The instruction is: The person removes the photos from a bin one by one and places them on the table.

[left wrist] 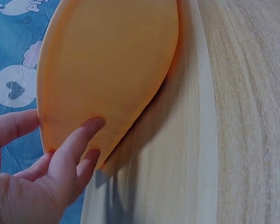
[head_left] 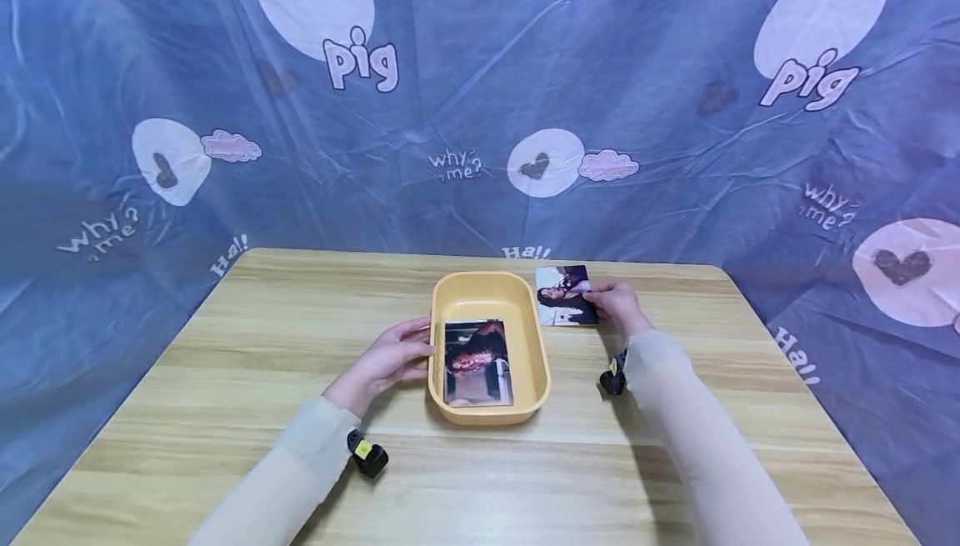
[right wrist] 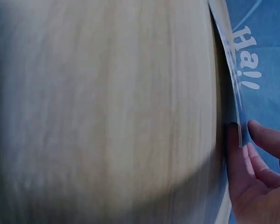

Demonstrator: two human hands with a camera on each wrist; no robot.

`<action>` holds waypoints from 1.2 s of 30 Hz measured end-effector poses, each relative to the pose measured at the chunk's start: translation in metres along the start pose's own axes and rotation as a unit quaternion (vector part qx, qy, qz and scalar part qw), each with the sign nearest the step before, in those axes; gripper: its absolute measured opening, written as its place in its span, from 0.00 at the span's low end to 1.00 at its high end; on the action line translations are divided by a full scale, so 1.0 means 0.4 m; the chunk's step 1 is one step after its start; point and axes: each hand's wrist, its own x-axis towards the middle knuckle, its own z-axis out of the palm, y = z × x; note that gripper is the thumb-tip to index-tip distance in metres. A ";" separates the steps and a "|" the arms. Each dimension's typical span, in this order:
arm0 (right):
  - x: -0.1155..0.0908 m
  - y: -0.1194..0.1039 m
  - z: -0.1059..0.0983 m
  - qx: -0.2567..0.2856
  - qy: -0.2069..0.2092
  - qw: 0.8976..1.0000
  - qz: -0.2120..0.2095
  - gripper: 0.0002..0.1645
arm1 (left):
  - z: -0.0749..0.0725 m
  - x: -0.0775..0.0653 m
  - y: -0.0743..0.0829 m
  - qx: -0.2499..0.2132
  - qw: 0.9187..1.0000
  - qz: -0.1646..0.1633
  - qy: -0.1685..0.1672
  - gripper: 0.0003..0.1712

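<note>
Right hand [head_left: 618,306]: thumb and fingers pinch one photo [head_left: 558,298] at its edge.
Left hand [head_left: 386,356]: fingers spread, touching outer wall of yellow tray [head_left: 487,417].
Photo's place: beside the tray's far right corner.
Other photo [head_left: 476,367]: lies inside the tray.

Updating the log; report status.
Left grip touching side of yellow, oblong, plastic-looking tray. Right grip pinching glossy, rectangular, colour photo. Second rectangular colour photo inside tray. No visible obstruction.

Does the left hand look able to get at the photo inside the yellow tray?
Probably yes: the left hand touches the yellow tray, where the photo lies uncovered. Only the side wall stands between, so the hand would need to lift over it.
</note>
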 end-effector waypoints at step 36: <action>-0.278 -0.137 0.129 0.166 -0.218 0.962 -0.023 0.35 | 0.017 -0.015 0.000 -0.006 1.000 -0.003 0.009 0.39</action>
